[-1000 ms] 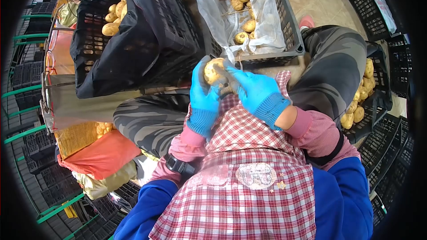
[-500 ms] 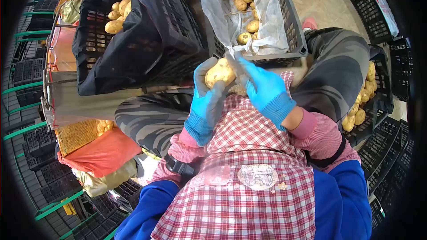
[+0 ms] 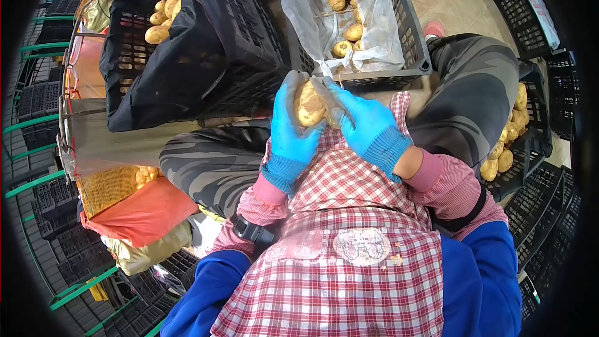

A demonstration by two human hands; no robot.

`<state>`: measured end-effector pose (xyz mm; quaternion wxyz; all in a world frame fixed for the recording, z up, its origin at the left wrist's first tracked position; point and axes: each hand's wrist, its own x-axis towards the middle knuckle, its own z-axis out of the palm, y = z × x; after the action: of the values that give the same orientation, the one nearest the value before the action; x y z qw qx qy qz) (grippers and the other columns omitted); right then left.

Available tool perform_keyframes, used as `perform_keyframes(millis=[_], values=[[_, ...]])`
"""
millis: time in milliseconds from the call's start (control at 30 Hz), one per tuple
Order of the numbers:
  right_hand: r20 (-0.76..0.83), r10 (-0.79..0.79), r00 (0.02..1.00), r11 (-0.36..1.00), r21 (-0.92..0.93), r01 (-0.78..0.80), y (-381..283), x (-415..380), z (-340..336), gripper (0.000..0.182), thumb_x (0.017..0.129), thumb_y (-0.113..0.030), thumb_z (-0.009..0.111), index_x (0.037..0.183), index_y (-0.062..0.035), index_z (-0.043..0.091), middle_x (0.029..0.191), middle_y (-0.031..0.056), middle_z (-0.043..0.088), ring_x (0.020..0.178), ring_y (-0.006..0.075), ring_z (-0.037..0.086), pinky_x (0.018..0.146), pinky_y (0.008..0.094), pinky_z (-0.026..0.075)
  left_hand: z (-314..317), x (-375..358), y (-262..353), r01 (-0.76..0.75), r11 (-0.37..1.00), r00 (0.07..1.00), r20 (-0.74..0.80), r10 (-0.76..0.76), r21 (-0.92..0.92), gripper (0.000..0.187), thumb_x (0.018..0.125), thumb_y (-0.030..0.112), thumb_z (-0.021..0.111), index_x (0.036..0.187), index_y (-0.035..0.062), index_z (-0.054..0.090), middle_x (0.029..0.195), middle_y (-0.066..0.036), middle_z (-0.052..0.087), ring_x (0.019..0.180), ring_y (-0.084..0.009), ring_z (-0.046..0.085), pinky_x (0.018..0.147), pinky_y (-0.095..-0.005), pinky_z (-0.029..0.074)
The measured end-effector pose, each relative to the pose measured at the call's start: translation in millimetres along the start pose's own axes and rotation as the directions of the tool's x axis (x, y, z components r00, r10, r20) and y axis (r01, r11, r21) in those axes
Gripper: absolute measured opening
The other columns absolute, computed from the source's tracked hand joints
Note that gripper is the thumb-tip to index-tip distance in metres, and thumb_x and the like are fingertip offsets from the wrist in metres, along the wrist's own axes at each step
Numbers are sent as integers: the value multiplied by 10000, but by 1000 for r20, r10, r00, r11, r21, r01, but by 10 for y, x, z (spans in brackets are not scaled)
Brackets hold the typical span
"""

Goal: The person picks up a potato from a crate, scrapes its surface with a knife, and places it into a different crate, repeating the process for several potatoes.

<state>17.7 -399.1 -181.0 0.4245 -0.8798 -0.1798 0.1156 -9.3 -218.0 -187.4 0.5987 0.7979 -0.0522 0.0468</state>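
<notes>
A yellow-brown potato [image 3: 310, 107] is held between my two gloved hands, just above my lap. My left hand [image 3: 292, 126], in a blue glove with a grey palm, is wrapped round its left side. On the other side my right hand [image 3: 357, 115], gloved the same way, lies along the potato with the fingers against its upper right surface. Beyond them stands a black crate [image 3: 409, 22] with a white liner [image 3: 380, 43], and several potatoes [image 3: 337, 1] lie inside it.
At the left is a tall black crate [image 3: 249, 37] draped with black cloth, with potatoes [image 3: 157, 34] in it. Another crate of potatoes [image 3: 505, 140] stands by my right side. A red bag [image 3: 146, 212] lies at the left, and stacked crates [image 3: 540, 206] are at the right.
My left hand has turned over the potato, so more of the glove's blue back shows. My right fingers have moved down onto the potato's side, and the potato is now more upright.
</notes>
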Motion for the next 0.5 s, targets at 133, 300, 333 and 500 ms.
perform_keyframes(millis=[133,300,333,500], values=[[29,-50,998,997,63,48,8,-6,1,568,941,-193,550,1491,-181,412,994,217,678,849,410,668,747,502,538,-4,-21,-59,-10,1000,1000,3,10,8,938,756,19,802,1518,11,255,1494,-168,401,1379,-270,426,1152,-396,367],[71,24,997,999,35,-27,-67,-57,-35,544,946,-203,549,1474,-157,426,980,216,680,852,415,665,748,504,538,23,-27,-68,3,995,1000,20,-1,-100,917,749,22,818,1501,22,293,1492,-159,403,1375,-256,426,1156,-394,362],[30,35,999,996,77,-37,6,-13,-20,541,947,-202,546,1473,-157,427,975,216,680,851,415,664,747,506,536,-31,-25,-94,-37,999,998,42,37,-14,896,750,11,813,1492,23,311,1492,-156,402,1371,-251,431,1152,-392,369],[37,43,998,999,4,-43,46,8,-8,532,950,-194,529,1472,-156,429,978,221,681,863,410,662,762,503,534,-47,-32,-82,122,981,991,64,-114,-153,767,763,-30,780,1427,17,398,1454,-136,432,1328,-232,471,1122,-371,407]])
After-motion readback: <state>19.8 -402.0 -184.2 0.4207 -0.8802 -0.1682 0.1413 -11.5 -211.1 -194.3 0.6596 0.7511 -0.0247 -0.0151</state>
